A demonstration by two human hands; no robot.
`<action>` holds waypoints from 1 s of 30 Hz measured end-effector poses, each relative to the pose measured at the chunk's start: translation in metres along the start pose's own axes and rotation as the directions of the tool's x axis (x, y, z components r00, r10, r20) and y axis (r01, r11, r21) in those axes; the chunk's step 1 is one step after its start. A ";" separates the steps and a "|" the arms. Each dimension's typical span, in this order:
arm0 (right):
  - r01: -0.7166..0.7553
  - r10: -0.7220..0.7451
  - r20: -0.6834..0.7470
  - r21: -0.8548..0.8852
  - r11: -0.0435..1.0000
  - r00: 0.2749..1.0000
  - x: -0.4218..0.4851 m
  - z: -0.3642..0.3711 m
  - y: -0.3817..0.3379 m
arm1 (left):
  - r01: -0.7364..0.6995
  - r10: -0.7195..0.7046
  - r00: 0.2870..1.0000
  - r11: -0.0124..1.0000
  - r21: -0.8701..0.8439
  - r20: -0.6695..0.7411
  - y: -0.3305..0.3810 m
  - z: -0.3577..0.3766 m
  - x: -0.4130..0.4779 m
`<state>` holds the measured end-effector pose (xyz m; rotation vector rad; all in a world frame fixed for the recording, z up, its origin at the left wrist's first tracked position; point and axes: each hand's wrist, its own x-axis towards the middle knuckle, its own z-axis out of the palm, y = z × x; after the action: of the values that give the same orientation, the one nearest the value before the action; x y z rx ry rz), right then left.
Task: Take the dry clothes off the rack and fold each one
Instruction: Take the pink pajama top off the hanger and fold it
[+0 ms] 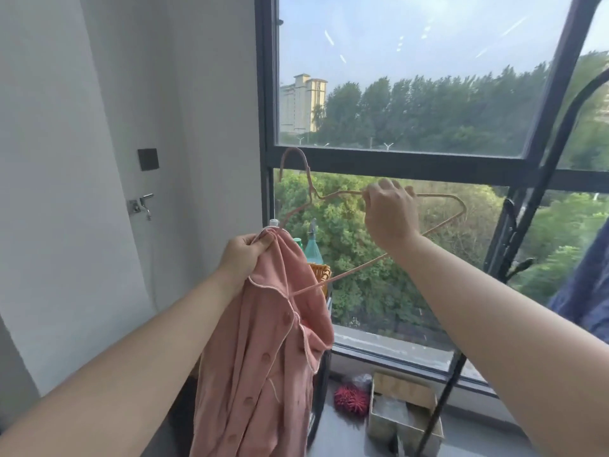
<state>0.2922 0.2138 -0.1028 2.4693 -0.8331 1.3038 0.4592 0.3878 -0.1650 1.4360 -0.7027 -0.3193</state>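
Centre of frame, left hand: fingers and thumb pinch a bunched shoulder of the pink pyjama top; the fingertips are partly buried in the cloth.
Lower middle, pink pyjama top: hangs from that pinch with its button front and white piping toward the camera. Its hem is cut off by the bottom edge, and the sleeves cannot be told apart in the folds.
Middle of frame, hanger: thin pink wire, tilted, its hook seen against the dark window frame. Its left end disappears inside the top; the rest is bare.
Right of centre, right hand: seen from the back, fingers curled over the hanger's upper wire. The fingertips are hidden behind the hand itself.
Lower right to upper right, rack: black tube rising on a slant; its foot and top are out of frame.
Right edge, blue garment: mostly cut off, so its kind is unclear.
Behind the top, wicker basket and green spray bottle: both half hidden by the cloth.
Bottom right, red spiky object: blurred, just beside an open box whose contents cannot be made out.
Left wall, dark switch plate: above a metal tap.
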 end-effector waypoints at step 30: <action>-0.059 0.092 0.001 -0.767 0.639 0.996 -0.001 -0.243 0.228 | -0.006 0.007 1.000 0.997 0.074 -0.005 0.110 0.295 0.049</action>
<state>-0.0066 0.1365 0.0230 1.7696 -1.2012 0.6724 0.2927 0.1407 -0.0524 1.5038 -0.7214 -0.2872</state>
